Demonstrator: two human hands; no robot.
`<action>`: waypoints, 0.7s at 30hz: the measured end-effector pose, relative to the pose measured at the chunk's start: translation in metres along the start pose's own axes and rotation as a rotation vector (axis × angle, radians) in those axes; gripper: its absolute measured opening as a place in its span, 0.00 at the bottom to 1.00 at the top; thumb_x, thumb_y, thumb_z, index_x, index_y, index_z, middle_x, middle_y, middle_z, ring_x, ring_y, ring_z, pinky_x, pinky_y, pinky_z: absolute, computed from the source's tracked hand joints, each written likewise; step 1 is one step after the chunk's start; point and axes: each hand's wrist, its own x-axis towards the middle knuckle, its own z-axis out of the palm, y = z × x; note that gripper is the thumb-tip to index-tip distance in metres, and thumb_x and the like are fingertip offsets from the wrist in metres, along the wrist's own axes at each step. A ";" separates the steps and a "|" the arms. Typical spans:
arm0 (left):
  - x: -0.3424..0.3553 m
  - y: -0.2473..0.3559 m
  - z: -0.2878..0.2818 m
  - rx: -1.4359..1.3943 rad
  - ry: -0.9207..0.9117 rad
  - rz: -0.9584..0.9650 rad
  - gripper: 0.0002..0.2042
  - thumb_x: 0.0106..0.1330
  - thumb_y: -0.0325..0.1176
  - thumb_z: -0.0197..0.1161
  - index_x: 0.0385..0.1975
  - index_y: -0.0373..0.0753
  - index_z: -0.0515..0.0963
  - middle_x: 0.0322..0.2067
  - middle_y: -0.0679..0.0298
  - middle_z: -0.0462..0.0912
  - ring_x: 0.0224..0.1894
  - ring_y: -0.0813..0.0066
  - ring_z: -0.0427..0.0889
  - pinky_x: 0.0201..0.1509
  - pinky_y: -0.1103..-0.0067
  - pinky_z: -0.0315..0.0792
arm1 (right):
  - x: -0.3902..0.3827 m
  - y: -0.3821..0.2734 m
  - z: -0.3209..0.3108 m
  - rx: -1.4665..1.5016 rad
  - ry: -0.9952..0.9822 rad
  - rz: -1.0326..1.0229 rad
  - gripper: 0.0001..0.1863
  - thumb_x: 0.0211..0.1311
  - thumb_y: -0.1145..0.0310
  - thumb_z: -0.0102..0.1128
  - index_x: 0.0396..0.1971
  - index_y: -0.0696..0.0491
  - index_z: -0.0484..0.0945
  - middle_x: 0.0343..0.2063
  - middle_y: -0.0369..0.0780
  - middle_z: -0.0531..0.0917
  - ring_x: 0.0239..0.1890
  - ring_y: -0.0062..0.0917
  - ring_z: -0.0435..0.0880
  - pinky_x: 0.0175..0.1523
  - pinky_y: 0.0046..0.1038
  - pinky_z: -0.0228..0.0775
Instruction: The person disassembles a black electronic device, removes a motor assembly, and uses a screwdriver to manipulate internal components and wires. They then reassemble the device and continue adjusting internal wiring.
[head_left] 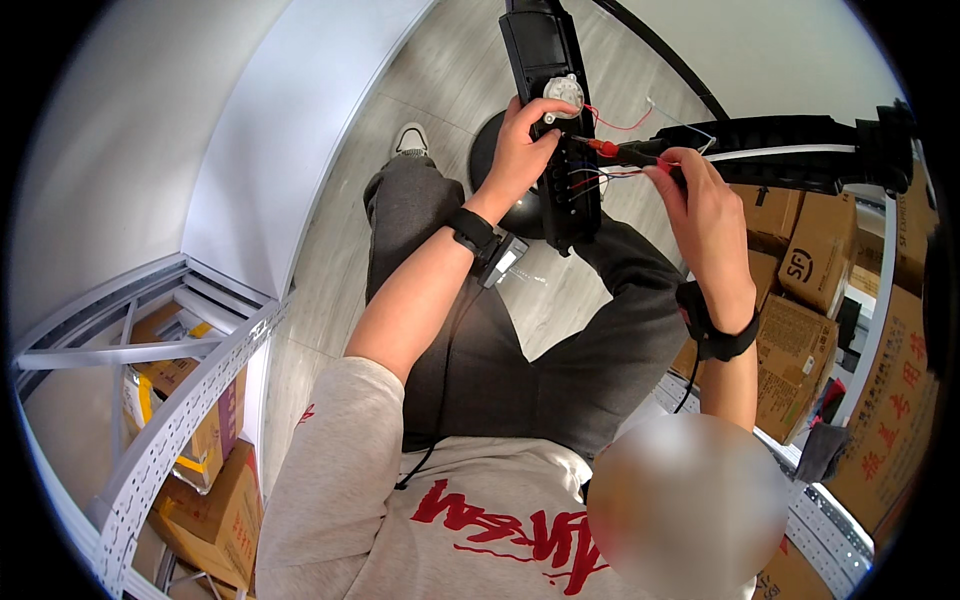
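Note:
A long black plastic housing [540,45] stands between my knees, with a white round motor-like part [563,92] mounted on its face. My left hand [512,165] grips the housing's left edge, its index finger reaching across just below the white part and its thumb lower down. My right hand [712,215] is closed on a screwdriver with a red and black handle [637,156]. The screwdriver points left, its tip close to the housing near my left thumb; contact is hard to make out. Thin red wires [632,127] and several other wires run out of the housing.
A black arm-like part [780,148] extends to the right, with a white strip along it. Cardboard boxes [795,365] fill a rack at right; more boxes [215,510] sit on the left metal shelving [185,430]. A dark round base [487,150] is behind the housing.

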 end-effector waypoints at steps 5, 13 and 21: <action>0.000 0.000 0.001 0.022 0.007 0.018 0.17 0.59 0.17 0.59 0.46 0.43 0.81 0.46 0.61 0.75 0.53 0.63 0.75 0.61 0.73 0.68 | -0.005 -0.002 0.001 -0.083 0.046 -0.130 0.11 0.66 0.64 0.63 0.38 0.55 0.75 0.29 0.44 0.81 0.29 0.43 0.82 0.30 0.40 0.72; 0.001 -0.001 -0.002 0.038 0.000 -0.005 0.17 0.60 0.17 0.59 0.47 0.42 0.80 0.47 0.62 0.78 0.55 0.65 0.74 0.64 0.74 0.66 | 0.001 0.008 0.002 -0.184 -0.145 0.034 0.14 0.69 0.60 0.60 0.31 0.55 0.74 0.25 0.45 0.81 0.28 0.43 0.81 0.28 0.39 0.71; 0.000 0.000 -0.001 0.007 -0.011 -0.009 0.17 0.60 0.18 0.59 0.48 0.42 0.80 0.49 0.61 0.75 0.56 0.66 0.74 0.64 0.74 0.65 | -0.005 0.005 0.002 0.057 -0.002 0.039 0.13 0.67 0.63 0.63 0.36 0.57 0.74 0.32 0.46 0.83 0.30 0.46 0.82 0.33 0.40 0.73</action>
